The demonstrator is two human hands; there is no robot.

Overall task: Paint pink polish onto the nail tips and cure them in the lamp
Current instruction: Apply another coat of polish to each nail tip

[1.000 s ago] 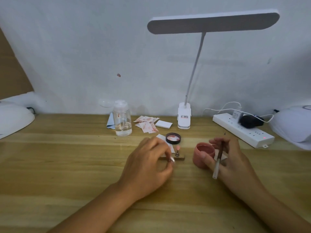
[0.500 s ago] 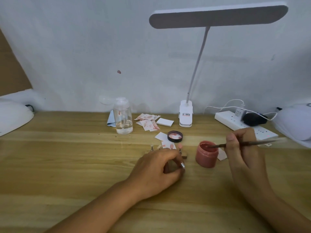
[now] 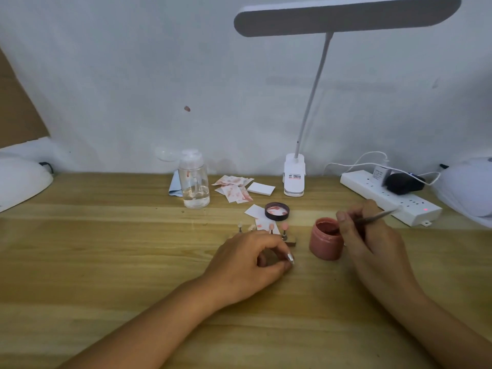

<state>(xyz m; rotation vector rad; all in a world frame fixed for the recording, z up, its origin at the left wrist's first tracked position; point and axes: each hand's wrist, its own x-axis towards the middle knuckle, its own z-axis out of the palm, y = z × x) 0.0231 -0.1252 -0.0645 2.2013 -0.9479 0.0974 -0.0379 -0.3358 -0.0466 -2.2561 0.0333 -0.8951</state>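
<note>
Since the earlier frames the right hand [image 3: 370,235] had swung its thin dark-handled brush [image 3: 372,218] from upright to nearly level and sunk the bristles into the open round jar of pink polish [image 3: 325,239]. The left hand [image 3: 253,262] had drawn a little away from the stand towards the person.

The right hand's fingers were curled round the brush in a pen grip. The left hand pinched one clear, glossy nail tip [image 3: 290,258] between thumb and forefinger, low over the table. Just beyond its knuckles stood the small wooden stand [image 3: 291,241], where two tips on pegs [image 3: 284,226] already looked pink and a paler one stood at the left end.

This looked like the loading step, with painting only partly done. The next move would likely call for wiping excess polish on the jar's rim, then bringing the brush across to the pinched tip while the left hand kept it steady.

The light wooden table [image 3: 106,249] also bore the jar's black lid [image 3: 277,211], pink-stained paper wipes [image 3: 234,187], a clear pump bottle [image 3: 193,182], a white clip-on desk lamp [image 3: 294,174] and a white power strip [image 3: 386,198]. White domed curing lamps sat at the far left [image 3: 21,179] and far right [image 3: 468,187], well apart from the hands, before a pale wall.
</note>
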